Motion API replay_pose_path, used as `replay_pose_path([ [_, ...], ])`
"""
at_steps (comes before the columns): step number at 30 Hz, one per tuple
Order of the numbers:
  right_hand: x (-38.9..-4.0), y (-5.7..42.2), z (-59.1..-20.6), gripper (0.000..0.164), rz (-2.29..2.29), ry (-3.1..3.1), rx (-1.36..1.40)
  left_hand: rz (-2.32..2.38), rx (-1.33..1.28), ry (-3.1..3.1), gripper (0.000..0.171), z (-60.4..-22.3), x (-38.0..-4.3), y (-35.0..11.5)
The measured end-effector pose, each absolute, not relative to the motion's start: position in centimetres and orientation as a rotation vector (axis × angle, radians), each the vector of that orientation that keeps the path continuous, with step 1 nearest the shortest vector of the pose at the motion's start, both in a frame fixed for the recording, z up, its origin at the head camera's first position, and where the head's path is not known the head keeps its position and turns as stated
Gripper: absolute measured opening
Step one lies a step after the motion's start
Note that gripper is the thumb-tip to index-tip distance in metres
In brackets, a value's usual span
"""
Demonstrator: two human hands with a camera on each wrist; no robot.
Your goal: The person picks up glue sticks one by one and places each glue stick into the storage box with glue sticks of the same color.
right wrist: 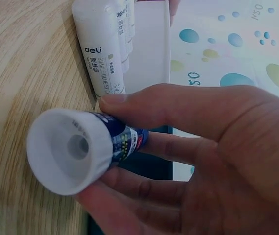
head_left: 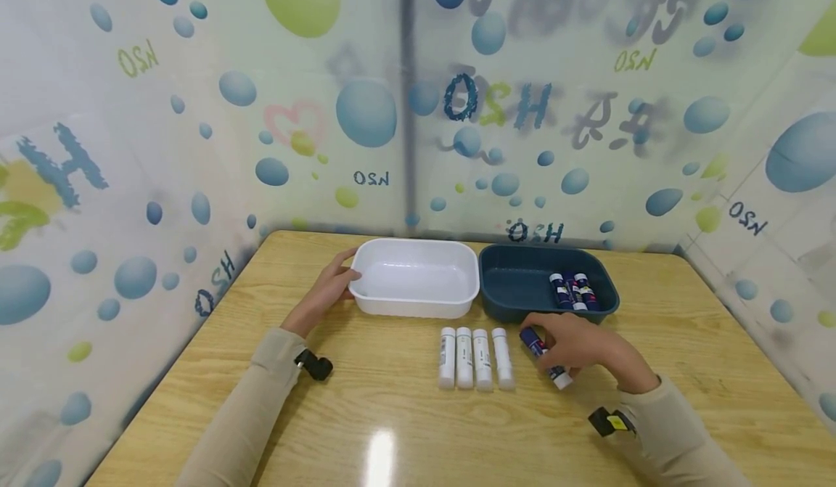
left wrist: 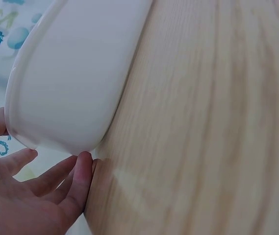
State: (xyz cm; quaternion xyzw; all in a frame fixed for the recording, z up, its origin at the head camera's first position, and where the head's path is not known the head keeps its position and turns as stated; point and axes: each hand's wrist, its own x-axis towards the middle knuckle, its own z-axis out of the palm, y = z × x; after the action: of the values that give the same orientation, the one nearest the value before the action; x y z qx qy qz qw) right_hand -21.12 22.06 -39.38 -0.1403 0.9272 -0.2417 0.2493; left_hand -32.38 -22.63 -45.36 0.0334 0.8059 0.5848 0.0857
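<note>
My right hand holds a dark blue glue stick between thumb and fingers, tilted, low over the table. Its white ribbed end faces the right wrist camera. Left of it lies a row of several white glue sticks, with "deli" print on one white glue stick in the right wrist view. At the left end of a white plastic bin, my left hand grips the rim, thumb at the edge. In the left wrist view, fingertips touch the bin's outer wall.
A dark blue bin stands right beside the white one, with several dark blue glue sticks in its right end. Both bins sit near the back of the wooden table, before a printed curtain.
</note>
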Motion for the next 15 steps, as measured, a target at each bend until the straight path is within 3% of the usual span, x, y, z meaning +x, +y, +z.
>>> replay_pose_path([
  [15,-21.32,21.98,-39.74,0.058,-0.665,2.504,-0.372,1.750,0.068,2.387,0.067,-45.05,-32.40,-22.42],
])
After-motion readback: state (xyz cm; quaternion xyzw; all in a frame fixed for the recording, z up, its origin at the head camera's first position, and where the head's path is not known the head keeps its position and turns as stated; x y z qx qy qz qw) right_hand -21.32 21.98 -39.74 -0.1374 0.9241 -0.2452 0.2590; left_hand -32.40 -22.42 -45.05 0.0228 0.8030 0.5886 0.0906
